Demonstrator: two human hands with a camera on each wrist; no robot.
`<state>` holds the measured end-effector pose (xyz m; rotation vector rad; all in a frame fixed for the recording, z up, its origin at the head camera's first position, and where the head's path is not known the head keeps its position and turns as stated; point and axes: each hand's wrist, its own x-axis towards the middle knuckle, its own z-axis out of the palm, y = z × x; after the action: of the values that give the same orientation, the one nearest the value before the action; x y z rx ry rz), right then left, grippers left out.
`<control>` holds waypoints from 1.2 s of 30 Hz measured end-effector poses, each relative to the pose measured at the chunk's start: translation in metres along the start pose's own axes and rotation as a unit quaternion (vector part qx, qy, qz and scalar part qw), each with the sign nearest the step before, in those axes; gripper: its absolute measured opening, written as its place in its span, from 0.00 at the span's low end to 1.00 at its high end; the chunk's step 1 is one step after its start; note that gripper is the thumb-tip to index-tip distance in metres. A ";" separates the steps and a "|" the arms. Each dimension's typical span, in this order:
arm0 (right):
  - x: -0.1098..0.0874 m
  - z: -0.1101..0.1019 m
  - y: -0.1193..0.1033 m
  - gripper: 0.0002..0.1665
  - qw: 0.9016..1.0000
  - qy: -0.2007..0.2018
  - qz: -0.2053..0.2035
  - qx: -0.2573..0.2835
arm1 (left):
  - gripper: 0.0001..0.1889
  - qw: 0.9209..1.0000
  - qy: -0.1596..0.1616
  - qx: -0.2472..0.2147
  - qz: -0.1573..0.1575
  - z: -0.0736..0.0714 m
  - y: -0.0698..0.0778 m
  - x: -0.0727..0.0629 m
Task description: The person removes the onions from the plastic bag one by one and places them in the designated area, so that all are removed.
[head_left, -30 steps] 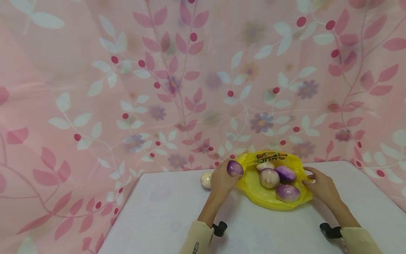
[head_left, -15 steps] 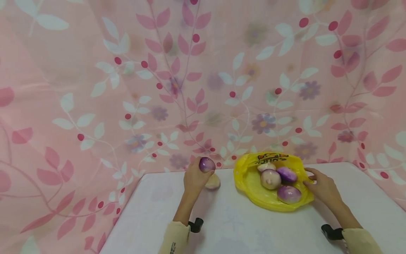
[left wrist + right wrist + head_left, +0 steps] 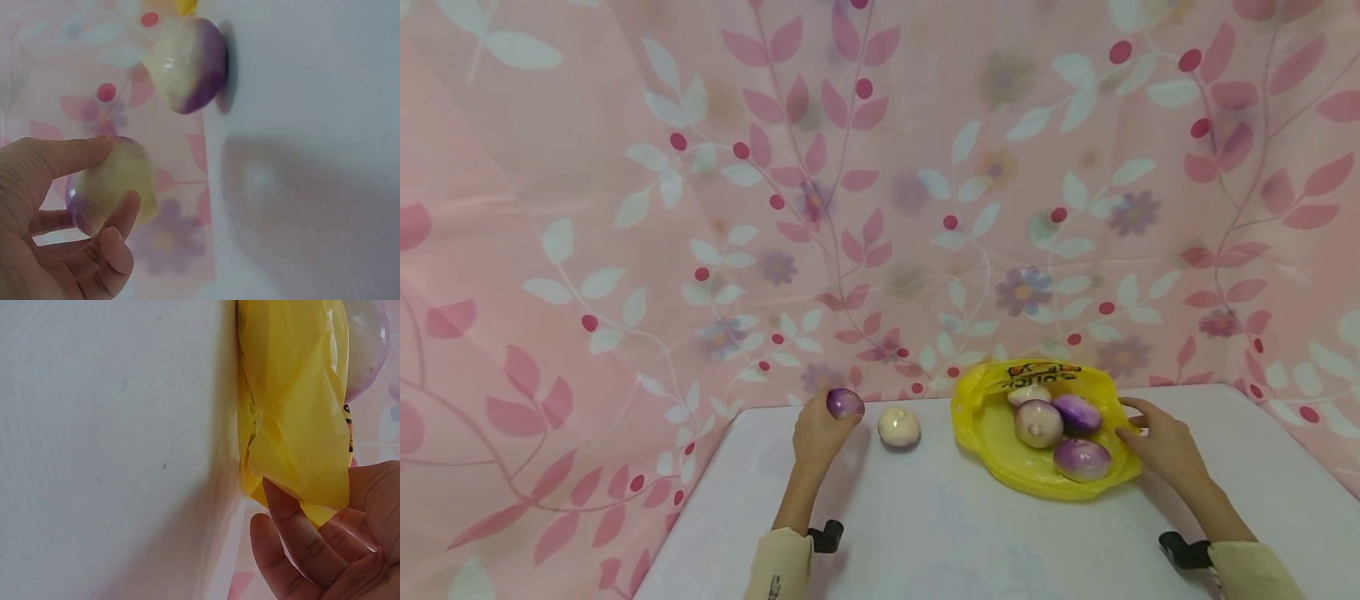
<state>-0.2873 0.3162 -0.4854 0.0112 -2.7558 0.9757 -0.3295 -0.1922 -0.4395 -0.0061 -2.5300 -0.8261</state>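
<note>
My left hand (image 3: 817,435) pinches a purple-and-white turnip (image 3: 846,403) between thumb and fingers, over the back left of the table. The left wrist view shows this turnip (image 3: 119,181) from its pale side, with a shadow on the tabletop. A second, paler turnip (image 3: 898,428) rests on the table to the right of that hand. Farther right, a yellow plastic bag (image 3: 1000,471) lies with its mouth spread wide, several turnips (image 3: 1039,423) inside. My right hand (image 3: 1167,442) grips the bag's right edge; in the right wrist view the fingers (image 3: 306,540) lie at the yellow film.
A white-covered table (image 3: 970,550) carries everything, its back edge close against a pink floral cloth (image 3: 880,208). Black wrist mounts (image 3: 826,537) stick out from both sleeves. Bare tabletop lies between the pale turnip and the bag.
My left hand has carried the turnip leftward from beside the bag, past the pale turnip, which now shows whole. The right hand has stayed at the bag's edge.
</note>
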 end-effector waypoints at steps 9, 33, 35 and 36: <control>0.000 0.001 0.002 0.35 1.000 0.005 -0.003 -0.004 | 0.32 0.999 -0.029 0.034 -0.031 0.010 -0.017 -0.005; 0.000 0.005 0.003 0.34 1.000 0.006 0.005 -0.006 | 0.40 0.995 -0.069 0.055 -0.047 0.032 -0.032 -0.013; -0.001 0.004 0.003 0.35 1.000 0.005 0.005 -0.007 | 0.41 0.995 -0.071 0.054 -0.045 0.030 -0.030 -0.013; -0.001 0.004 0.003 0.35 1.000 0.007 0.004 -0.008 | 0.41 0.995 -0.072 0.055 -0.044 0.029 -0.029 -0.013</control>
<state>-0.2876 0.3162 -0.4910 -0.0096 -2.7533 0.9521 -0.3351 -0.1979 -0.4811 0.0852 -2.7246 -0.7438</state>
